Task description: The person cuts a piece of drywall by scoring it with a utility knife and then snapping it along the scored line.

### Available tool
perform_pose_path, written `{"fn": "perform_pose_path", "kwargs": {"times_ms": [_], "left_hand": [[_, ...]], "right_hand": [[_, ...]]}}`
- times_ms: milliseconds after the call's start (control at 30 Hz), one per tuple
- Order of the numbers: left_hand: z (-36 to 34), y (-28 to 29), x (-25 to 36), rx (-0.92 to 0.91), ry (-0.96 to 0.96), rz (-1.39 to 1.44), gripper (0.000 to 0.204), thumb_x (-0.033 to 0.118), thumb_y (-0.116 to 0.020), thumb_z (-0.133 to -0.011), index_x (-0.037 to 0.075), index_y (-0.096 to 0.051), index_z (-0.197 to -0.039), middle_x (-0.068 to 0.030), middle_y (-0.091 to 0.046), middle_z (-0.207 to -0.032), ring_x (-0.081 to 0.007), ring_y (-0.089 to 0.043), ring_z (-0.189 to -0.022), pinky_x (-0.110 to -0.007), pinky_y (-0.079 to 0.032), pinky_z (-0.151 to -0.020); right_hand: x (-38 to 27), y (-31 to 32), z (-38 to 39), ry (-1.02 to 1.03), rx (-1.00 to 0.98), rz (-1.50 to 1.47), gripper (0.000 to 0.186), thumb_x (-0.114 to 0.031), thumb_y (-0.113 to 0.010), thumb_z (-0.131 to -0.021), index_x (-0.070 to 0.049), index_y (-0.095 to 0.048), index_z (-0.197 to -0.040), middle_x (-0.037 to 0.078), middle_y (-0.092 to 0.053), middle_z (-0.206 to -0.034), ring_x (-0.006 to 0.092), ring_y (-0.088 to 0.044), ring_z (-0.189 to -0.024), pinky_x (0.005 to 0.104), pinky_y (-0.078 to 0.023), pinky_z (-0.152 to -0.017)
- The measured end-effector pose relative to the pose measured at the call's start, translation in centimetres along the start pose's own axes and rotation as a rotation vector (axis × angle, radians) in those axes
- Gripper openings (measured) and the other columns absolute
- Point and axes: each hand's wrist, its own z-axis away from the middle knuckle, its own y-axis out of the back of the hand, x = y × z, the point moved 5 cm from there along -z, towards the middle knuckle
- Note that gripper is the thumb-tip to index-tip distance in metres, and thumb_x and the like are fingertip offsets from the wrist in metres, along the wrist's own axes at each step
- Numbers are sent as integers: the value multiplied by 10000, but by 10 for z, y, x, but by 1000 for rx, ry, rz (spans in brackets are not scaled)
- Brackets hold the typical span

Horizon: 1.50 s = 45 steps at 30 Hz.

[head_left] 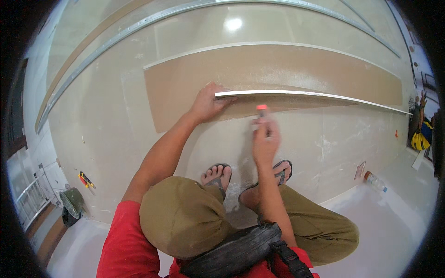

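Observation:
A long brown board [269, 60] with white edges lies across the pale panelled surface [102, 139] before me. Along its near part runs a narrow strip with a white edge [301, 93], lifted or on edge. My left hand [210, 103] is closed round the left end of that strip. Just below the strip, my right hand [266, 139] grips a small tool with an orange-red end [262, 108], slightly blurred, so its kind is unclear. My sandalled feet [215, 178] stand beneath my hands.
Metal channels [116, 39] and a brown strip [72, 55] lie beyond the board. Red-and-yellow handled tools [85, 180] and a bucket [70, 200] are at left. A plastic bottle [375, 180] and a yellow-and-blue bag [421, 138] are at right.

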Motion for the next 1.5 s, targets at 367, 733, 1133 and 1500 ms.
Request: {"fn": "perform_pose_path", "kwargs": {"times_ms": [367,733,1133,1500], "left_hand": [[7,-3,-8,155,-144,26,135,248,-784,-928,176,-823,-1036,-34,-793,-1060,-312,-686,-979,-435,-512,-923],[10,-9,-18,42,-90,-71,229,223,-747,-942,175,-793,-1161,-30,-783,-1176,-302,-673,-1082,-445,-498,-994],[7,-4,-8,172,-204,-31,114,268,-747,-967,176,-800,-1009,-23,-792,-1005,-287,-698,-926,-442,-502,-889],[10,-5,-14,129,-191,-50,170,330,-769,-950,186,-790,-1039,-40,-788,-1022,-273,-705,-969,-467,-499,-936]], "right_hand": [[-34,27,-21,3,130,-178,433,-210,-562,-1109,-64,-600,-1515,19,-694,-956,41,-511,-645,225,-426,-560],[-25,0,-5,-62,123,-270,419,-168,-559,-1111,-91,-614,-1519,-4,-681,-924,30,-536,-703,232,-466,-609],[-30,-22,4,-43,70,-274,447,-191,-557,-1116,-70,-578,-1545,-1,-662,-926,52,-538,-687,258,-475,-608],[-37,-44,15,-7,-16,-206,429,-164,-531,-1119,-78,-588,-1536,-40,-612,-868,28,-488,-658,213,-425,-575]]}}
